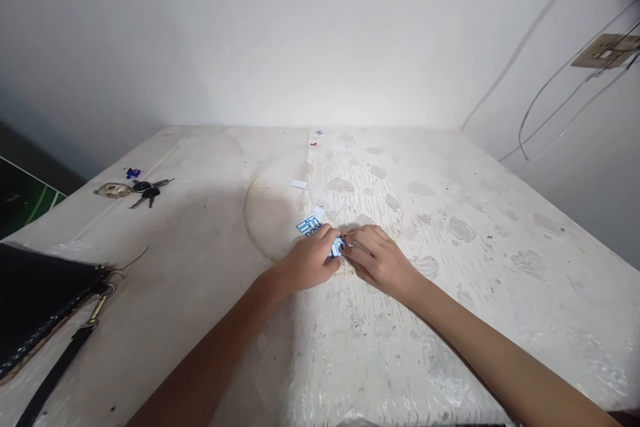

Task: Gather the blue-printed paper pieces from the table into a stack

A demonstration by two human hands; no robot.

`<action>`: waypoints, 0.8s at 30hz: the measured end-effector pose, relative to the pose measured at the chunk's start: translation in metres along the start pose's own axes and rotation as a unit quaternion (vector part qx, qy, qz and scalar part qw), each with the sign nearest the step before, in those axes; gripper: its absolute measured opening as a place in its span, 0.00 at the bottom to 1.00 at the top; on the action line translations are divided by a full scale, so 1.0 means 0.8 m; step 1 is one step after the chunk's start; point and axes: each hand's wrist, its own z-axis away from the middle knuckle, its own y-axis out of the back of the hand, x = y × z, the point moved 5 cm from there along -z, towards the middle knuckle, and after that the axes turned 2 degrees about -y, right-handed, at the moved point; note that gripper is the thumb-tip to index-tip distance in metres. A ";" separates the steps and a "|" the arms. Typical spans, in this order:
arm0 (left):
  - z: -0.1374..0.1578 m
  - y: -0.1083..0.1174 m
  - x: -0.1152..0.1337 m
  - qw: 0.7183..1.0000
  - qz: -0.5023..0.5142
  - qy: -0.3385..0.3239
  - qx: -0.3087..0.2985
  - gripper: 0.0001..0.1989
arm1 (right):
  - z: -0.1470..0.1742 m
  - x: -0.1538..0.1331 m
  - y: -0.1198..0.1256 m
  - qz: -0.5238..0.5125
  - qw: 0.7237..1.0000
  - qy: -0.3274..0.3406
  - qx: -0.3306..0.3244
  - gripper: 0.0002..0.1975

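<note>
A small white sheet with blue printed outlines [309, 225] is at the middle of the table, partly covered by my fingers. My left hand [309, 260] is closed on it, thumb and fingers pinched together. From the other side, my right hand [379, 259] pinches at the sheet's right end, fingertips close to the left thumb. What exactly lies between the right fingertips is hidden. Just behind the sheet is a plain white piece of paper [319, 212]. Farther back lies another small white slip [299, 184].
A bunch of keys [147, 190] and a blue scrap [133, 173] lie at the left. A black pouch with a strap [45, 300] is at the near left. Tiny red [313, 144] and blue-edged scraps [319, 133] lie near the wall. Cables hang from a socket [605, 51].
</note>
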 end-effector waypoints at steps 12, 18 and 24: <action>0.001 -0.006 -0.004 1.000 -0.005 -0.004 0.013 0.13 | -0.004 0.023 0.039 -0.211 0.964 -0.164 0.005 0.11; 0.001 -0.005 -0.005 1.000 0.013 -0.002 0.021 0.14 | 0.003 0.032 0.018 -0.342 0.895 -0.284 -0.051 0.11; 0.002 -0.006 -0.005 1.000 0.026 -0.004 0.001 0.15 | 0.003 0.031 0.012 -0.443 0.833 -0.328 -0.045 0.09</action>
